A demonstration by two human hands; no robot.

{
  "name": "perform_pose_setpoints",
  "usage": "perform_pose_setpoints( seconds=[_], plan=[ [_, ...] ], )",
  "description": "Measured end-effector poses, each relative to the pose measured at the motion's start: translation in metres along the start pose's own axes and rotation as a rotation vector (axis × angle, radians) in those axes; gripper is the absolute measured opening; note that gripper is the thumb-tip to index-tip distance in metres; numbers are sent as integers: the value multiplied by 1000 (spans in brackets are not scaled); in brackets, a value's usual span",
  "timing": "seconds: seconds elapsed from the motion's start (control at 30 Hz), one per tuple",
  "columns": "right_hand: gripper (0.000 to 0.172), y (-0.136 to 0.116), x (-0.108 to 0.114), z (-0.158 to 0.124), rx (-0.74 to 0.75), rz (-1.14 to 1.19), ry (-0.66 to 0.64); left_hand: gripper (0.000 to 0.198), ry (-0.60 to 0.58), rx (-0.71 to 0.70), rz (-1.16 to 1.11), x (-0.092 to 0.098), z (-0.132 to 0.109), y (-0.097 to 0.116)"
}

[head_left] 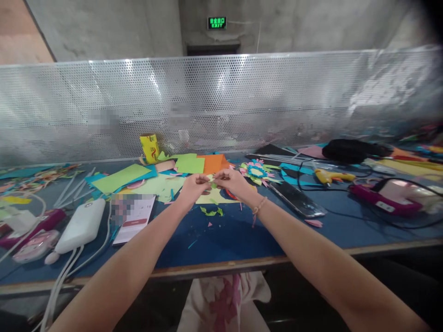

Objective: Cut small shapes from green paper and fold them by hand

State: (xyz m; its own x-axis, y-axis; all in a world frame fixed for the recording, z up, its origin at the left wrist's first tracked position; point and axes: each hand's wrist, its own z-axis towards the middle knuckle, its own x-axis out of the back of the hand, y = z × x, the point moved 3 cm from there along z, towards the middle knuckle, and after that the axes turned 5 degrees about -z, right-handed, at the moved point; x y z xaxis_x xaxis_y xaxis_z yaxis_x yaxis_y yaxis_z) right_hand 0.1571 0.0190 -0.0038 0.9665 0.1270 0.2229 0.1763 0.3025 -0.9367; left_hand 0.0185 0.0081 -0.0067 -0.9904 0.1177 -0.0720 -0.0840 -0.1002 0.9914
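My left hand point(196, 186) and my right hand point(232, 182) meet over the middle of the blue table, fingers pinched. Between the fingertips is a small light-green piece of paper point(213, 185), largely covered by the fingers. Below the hands lie curled green paper scraps point(212, 211) and a tiny pink scrap point(209, 224). Beneath and behind them is a pale yellow-green sheet point(166, 186), with an orange sheet point(212, 163) further back. A layered paper flower point(256, 171) in blue, pink and green sits just right of my right hand.
A phone with a lit screen point(134, 216) and a white power bank point(81, 226) with cables lie left. Right are a dark phone point(297, 199), a yellow glue gun point(334, 176) and a purple power strip point(384, 200). A perforated metal screen point(214, 101) stands behind.
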Motion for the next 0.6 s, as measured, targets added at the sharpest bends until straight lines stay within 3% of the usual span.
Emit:
perform_pose_setpoints(
  seconds=[0.27,0.43,0.6],
  plan=[
    [8,-4,3,2,78,-78,-34,13,7,-30,62,0,-1,7],
    [27,-6,-3,0,146,-6,-117,18,47,-33,-76,6,3,5],
    [33,-1,-1,1,115,-9,-75,21,38,-20,-128,4,3,3]
  ],
)
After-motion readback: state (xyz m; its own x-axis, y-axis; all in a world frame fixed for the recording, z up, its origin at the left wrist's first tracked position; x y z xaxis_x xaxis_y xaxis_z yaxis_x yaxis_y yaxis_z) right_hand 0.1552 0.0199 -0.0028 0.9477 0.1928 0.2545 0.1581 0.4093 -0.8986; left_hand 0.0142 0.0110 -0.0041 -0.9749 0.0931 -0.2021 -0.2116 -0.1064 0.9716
